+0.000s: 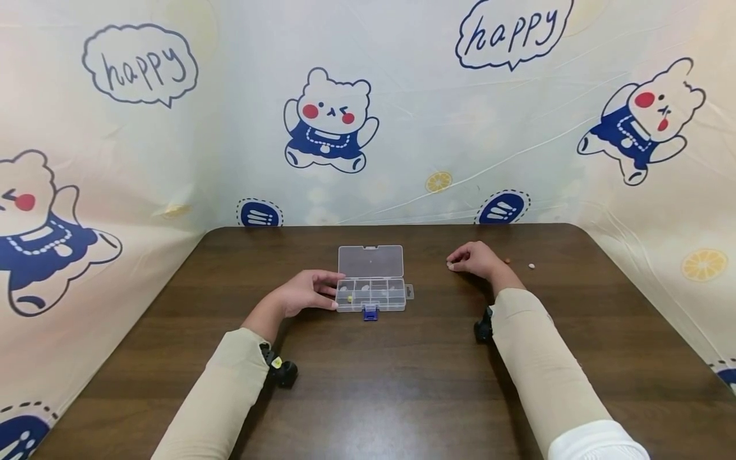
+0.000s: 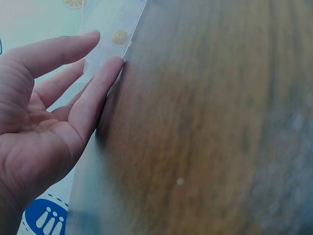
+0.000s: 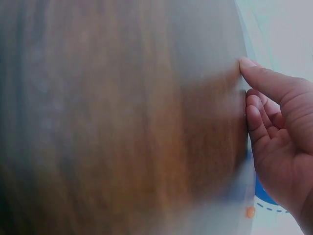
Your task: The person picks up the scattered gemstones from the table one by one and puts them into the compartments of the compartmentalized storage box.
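Note:
A clear plastic compartment box stands on the table with its lid folded back. Inside are whitish pieces in rear compartments and a yellow piece at the left. My left hand holds the box by its left end, thumb at the front corner and a finger by the hinge. In the left wrist view, that hand has its fingertips against the box wall. Off to the right, my right hand pinches a small pale piece at the tabletop; its kind cannot be made out.
A small white piece and a brownish-orange piece lie on the table right of my right hand. The box has a blue latch in front and a hanging tab. Brown wooden table; printed cloth hangs behind.

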Tool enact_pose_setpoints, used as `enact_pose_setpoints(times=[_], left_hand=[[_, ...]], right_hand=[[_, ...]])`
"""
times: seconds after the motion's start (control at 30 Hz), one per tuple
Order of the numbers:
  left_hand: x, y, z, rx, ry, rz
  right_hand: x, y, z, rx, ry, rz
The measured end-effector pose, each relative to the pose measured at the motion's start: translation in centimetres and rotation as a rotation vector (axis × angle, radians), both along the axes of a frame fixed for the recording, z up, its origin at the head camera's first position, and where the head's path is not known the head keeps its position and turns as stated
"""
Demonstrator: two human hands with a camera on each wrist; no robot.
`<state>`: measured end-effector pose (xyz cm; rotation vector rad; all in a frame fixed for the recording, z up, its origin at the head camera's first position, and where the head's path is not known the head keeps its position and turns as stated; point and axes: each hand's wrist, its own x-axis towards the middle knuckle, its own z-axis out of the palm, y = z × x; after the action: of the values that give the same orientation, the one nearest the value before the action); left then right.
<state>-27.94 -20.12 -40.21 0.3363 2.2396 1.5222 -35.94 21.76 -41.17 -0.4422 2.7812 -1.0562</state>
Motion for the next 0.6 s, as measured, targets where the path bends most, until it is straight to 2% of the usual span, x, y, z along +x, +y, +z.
enact_pose_setpoints(times=[0.3, 0.6], left_hand=[[-0.03, -0.23, -0.08, 0.009, 0.008, 0.004], [0.01, -0.19, -0.11, 0.008, 0.009, -0.002]], right_hand=[[0.12, -0.22, 0.26, 0.013, -0.034, 0.001], [0.68, 0.39, 0.35, -0.008, -0.018, 0.074]])
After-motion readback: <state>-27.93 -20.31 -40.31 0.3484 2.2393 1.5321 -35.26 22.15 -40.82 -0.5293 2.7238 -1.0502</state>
